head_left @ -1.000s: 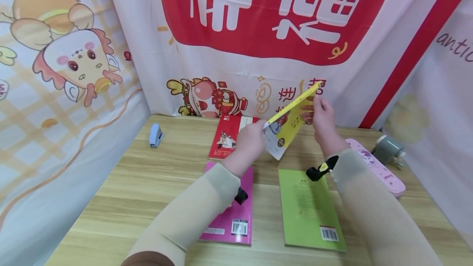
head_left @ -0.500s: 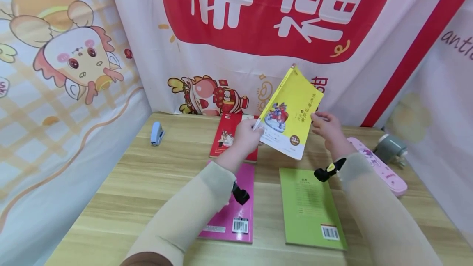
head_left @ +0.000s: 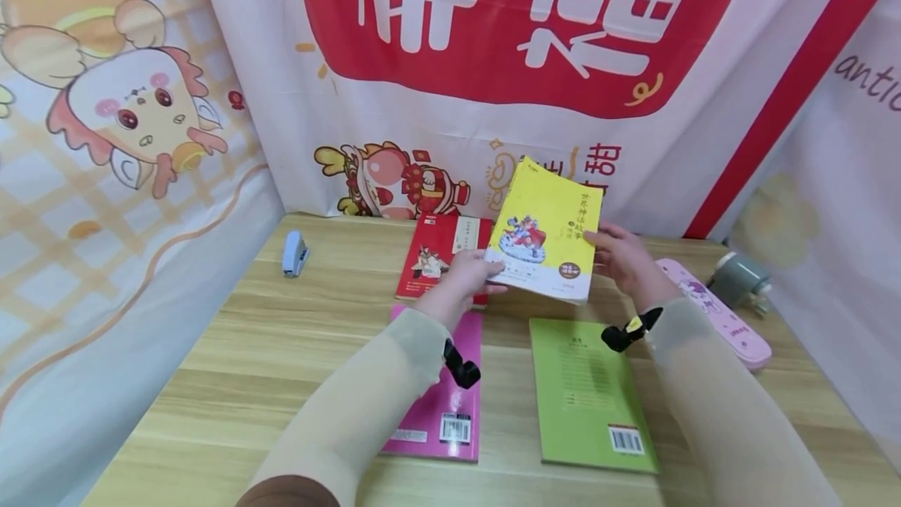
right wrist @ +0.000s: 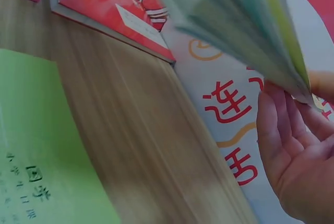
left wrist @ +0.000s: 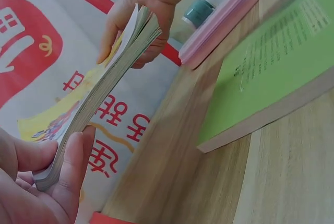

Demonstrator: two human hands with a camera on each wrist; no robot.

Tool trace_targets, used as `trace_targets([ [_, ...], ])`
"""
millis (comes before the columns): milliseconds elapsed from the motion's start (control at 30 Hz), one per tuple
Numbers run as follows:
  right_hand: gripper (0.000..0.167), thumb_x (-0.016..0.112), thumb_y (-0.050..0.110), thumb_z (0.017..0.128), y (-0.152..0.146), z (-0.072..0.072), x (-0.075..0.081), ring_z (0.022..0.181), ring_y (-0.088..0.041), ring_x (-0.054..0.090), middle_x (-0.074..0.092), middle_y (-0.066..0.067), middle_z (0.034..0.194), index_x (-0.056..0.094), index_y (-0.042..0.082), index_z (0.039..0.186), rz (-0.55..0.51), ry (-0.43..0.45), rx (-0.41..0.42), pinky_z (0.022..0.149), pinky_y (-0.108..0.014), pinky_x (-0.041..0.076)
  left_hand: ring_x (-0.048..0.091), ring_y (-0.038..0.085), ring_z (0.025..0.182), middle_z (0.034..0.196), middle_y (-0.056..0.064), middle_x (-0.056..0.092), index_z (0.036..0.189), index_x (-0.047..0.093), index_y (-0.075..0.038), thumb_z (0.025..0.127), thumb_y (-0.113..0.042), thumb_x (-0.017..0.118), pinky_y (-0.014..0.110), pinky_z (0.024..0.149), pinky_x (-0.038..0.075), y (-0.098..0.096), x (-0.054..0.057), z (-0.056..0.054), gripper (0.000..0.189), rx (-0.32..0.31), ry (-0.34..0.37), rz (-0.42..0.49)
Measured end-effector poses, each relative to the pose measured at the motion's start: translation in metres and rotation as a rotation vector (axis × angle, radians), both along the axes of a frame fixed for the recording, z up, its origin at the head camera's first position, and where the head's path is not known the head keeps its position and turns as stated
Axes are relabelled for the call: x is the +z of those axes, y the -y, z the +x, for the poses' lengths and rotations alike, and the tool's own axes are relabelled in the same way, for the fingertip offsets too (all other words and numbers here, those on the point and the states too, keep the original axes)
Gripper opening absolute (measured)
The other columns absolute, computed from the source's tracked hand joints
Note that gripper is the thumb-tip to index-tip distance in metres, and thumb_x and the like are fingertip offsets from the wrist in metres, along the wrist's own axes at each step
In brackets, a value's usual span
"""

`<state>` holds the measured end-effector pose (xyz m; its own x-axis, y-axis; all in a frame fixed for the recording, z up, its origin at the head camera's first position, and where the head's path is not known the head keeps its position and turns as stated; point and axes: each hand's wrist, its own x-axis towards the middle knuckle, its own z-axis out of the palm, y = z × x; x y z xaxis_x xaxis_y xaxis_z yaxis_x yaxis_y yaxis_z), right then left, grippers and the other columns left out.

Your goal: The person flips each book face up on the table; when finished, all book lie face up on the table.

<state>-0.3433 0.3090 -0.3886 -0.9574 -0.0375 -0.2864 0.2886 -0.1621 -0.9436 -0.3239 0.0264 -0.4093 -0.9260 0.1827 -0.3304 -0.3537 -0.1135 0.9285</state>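
A yellow paperback book [head_left: 552, 217] with a white lower band is held up above the table, front cover facing me. My left hand [head_left: 466, 276] pinches its lower left corner, thumb on the cover and fingers beneath, as the left wrist view shows. At the right edge my right hand [head_left: 622, 257] pinches the book between thumb and fingers. In the right wrist view the pages [right wrist: 235, 20] fan slightly apart near that hand. Behind my left hand lies a red book [head_left: 429, 260], partly covered. Below my left wrist a magenta book [head_left: 450, 397] lies partly hidden by the sleeve.
A green book [head_left: 591, 397] lies on the wooden table [head_left: 232, 382] near the right forearm. A blue stapler [head_left: 295, 253] stands at the back left. At the right are a pink pencil case [head_left: 718, 315] and a grey-green device [head_left: 739, 284]. Printed cloth [head_left: 394, 116] hangs behind.
The yellow book has turned from spine-on to cover facing me, then come lower and tilted back flatter. My right hand has moved down along its right edge.
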Motion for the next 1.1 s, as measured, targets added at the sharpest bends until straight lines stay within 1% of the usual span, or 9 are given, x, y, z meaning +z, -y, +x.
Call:
trace_targets([
  [67, 0.066, 0.067, 0.019, 0.096, -0.001, 0.000, -0.005, 0.084, -0.018, 0.070, 0.072, 0.000, 0.098, 0.034, 0.017, 0.153, -0.010, 0.003, 0.042, 0.077, -0.034, 0.058, 0.072, 0.025, 0.082, 0.097, 0.012, 0.072, 0.124, 0.064, -0.002, 0.095, -0.006, 0.065, 0.031, 0.072, 0.060, -0.001, -0.001, -0.002, 0.029, 0.014, 0.035, 0.040],
  [167, 0.075, 0.066, 0.018, 0.096, -0.001, 0.000, -0.010, 0.084, -0.019, 0.070, 0.073, -0.001, 0.099, 0.024, 0.020, 0.158, -0.029, 0.003, 0.074, 0.075, -0.033, 0.059, 0.073, 0.026, 0.082, 0.097, 0.012, 0.072, 0.124, 0.064, -0.002, 0.094, -0.006, 0.065, 0.031, 0.071, 0.060, -0.005, -0.001, -0.004, 0.030, 0.035, 0.072, 0.081],
  [367, 0.077, 0.066, 0.015, 0.096, -0.002, 0.003, -0.013, 0.082, -0.019, 0.072, 0.074, -0.004, 0.098, 0.021, 0.023, 0.159, -0.080, 0.012, 0.069, 0.073, -0.032, 0.060, 0.073, 0.027, 0.080, 0.096, 0.013, 0.072, 0.126, 0.063, -0.002, 0.094, -0.005, 0.065, 0.030, 0.069, 0.060, -0.014, -0.003, -0.010, 0.032, 0.055, 0.085, 0.086],
  [533, 0.077, 0.065, 0.012, 0.096, -0.004, 0.006, -0.015, 0.085, -0.017, 0.071, 0.072, -0.003, 0.106, 0.022, 0.030, 0.158, -0.102, 0.037, 0.068, 0.074, -0.028, 0.059, 0.072, 0.029, 0.082, 0.096, 0.016, 0.071, 0.127, 0.061, 0.003, 0.095, 0.000, 0.062, 0.033, 0.070, 0.061, -0.022, -0.008, -0.015, 0.032, 0.061, 0.094, 0.118],
  [633, 0.076, 0.061, 0.007, 0.097, -0.006, 0.007, -0.016, 0.088, -0.018, 0.070, 0.071, -0.002, 0.107, 0.022, 0.032, 0.157, -0.093, 0.054, 0.074, 0.075, -0.029, 0.059, 0.072, 0.032, 0.083, 0.095, 0.017, 0.072, 0.124, 0.062, 0.005, 0.095, 0.000, 0.062, 0.033, 0.070, 0.061, -0.027, -0.015, -0.017, 0.029, 0.027, 0.106, 0.119],
  [767, 0.073, 0.056, 0.004, 0.099, -0.008, 0.007, -0.018, 0.088, -0.019, 0.070, 0.070, -0.001, 0.107, 0.021, 0.033, 0.157, -0.045, 0.067, 0.083, 0.074, -0.030, 0.059, 0.073, 0.032, 0.081, 0.094, 0.019, 0.073, 0.116, 0.064, 0.004, 0.095, -0.003, 0.064, 0.034, 0.070, 0.061, -0.031, -0.021, -0.018, 0.022, -0.061, 0.126, 0.104],
  [900, 0.069, 0.054, 0.005, 0.101, -0.014, 0.005, -0.025, 0.084, -0.018, 0.070, 0.062, -0.007, 0.125, 0.026, 0.036, 0.156, 0.024, 0.064, 0.082, 0.066, -0.025, 0.057, 0.072, 0.025, 0.073, 0.092, 0.018, 0.073, 0.110, 0.065, 0.002, 0.094, -0.008, 0.067, 0.032, 0.069, 0.060, -0.035, -0.023, -0.019, 0.019, -0.134, 0.139, 0.059],
  [967, 0.067, 0.054, 0.008, 0.101, -0.016, 0.004, -0.030, 0.077, -0.015, 0.068, 0.054, -0.012, 0.135, 0.029, 0.040, 0.155, 0.089, 0.059, 0.083, 0.057, -0.021, 0.051, 0.071, 0.021, 0.069, 0.091, 0.016, 0.072, 0.108, 0.065, 0.001, 0.094, -0.009, 0.068, 0.030, 0.068, 0.060, -0.036, -0.024, -0.020, 0.018, -0.143, 0.141, 0.034],
  [1100, 0.066, 0.054, 0.010, 0.101, -0.018, -0.001, -0.041, 0.073, -0.012, 0.064, 0.040, -0.014, 0.150, 0.030, 0.041, 0.154, 0.163, 0.066, 0.062, 0.052, -0.019, 0.045, 0.070, 0.019, 0.067, 0.090, 0.017, 0.072, 0.108, 0.064, 0.004, 0.094, -0.006, 0.067, 0.027, 0.067, 0.060, -0.038, -0.025, -0.021, 0.017, -0.131, 0.136, 0.018],
])
